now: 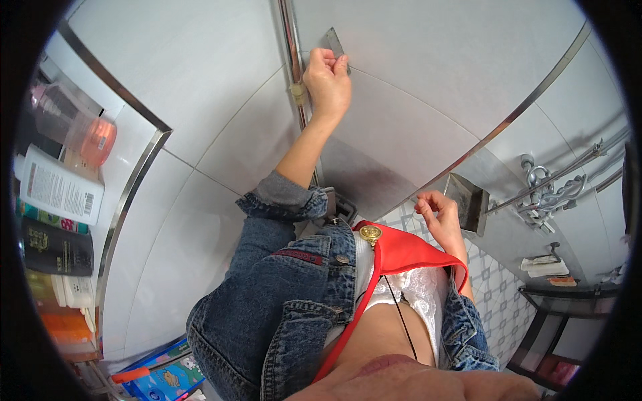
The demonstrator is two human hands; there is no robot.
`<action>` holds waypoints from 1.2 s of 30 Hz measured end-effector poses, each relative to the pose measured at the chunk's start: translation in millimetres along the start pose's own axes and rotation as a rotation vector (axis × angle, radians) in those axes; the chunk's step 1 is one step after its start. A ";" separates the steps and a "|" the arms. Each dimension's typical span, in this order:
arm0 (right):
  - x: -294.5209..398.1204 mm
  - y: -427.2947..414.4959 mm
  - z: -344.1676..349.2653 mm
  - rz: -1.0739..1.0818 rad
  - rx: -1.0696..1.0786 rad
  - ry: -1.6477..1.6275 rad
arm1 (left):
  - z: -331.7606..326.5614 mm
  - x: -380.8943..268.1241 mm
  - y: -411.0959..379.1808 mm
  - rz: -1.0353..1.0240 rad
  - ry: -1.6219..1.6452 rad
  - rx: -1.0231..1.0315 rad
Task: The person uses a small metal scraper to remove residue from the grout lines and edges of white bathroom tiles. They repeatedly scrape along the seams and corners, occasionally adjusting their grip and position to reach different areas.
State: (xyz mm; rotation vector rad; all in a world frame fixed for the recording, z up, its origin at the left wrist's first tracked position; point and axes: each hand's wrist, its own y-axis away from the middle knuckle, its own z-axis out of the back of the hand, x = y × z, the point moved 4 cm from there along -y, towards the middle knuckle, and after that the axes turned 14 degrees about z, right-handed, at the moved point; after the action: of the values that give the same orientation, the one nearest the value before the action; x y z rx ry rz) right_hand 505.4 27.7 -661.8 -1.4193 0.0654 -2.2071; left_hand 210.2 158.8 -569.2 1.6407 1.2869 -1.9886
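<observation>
My left hand (328, 82) is raised against the pale wall tiles (401, 30) and grips a flat grey metal scraper blade (333, 41). The blade's lower part is partly covered by my fingers. Just left of this hand runs a vertical metal pipe (289, 35) with a yellowish fitting (297, 93). Lower and to the right, my right hand (444, 220) has curled fingers, thumb close to the index finger. Something thin shows by its fingertips, too small to make out. Behind that hand is a grey metal open box (474, 205).
Bottles, including a white bottle (62, 185) and a black container (57, 248), line a metal-edged ledge (135, 180) at left. Shower fittings (539, 190) and a hanging white cloth (544, 265) are on the right. A red apron (411, 250) hangs at my chest above patterned floor tiles (494, 285).
</observation>
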 end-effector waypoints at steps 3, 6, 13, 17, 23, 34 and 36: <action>-11.2 12.6 7.3 -0.089 -0.071 -0.014 | -3.8 -11.0 4.5 -0.005 -0.013 0.142; -21.6 18.0 -1.1 -0.144 -0.084 -0.043 | -30.1 -29.8 68.1 -0.272 -0.081 0.576; -17.9 17.3 -27.3 -0.103 0.093 -0.057 | -13.1 -21.7 75.6 0.000 0.169 0.441; -34.2 23.7 -32.5 -0.139 0.111 -0.031 | -6.6 2.4 33.8 0.036 0.042 0.237; -34.0 19.5 -43.1 -0.133 0.141 -0.001 | -38.6 -12.3 140.5 -0.164 0.005 1.055; -39.6 17.7 -44.5 -0.086 0.101 -0.127 | 3.1 56.5 122.6 0.601 0.487 0.720; -39.0 11.8 -48.2 -0.059 0.115 -0.105 | 6.4 64.0 129.3 0.692 0.444 0.734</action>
State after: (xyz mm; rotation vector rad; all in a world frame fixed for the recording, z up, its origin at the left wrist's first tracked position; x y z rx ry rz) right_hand 481.0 23.6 -719.9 -1.4869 -0.1391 -2.1417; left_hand 272.6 100.4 -685.6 2.4925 -0.0596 -1.7583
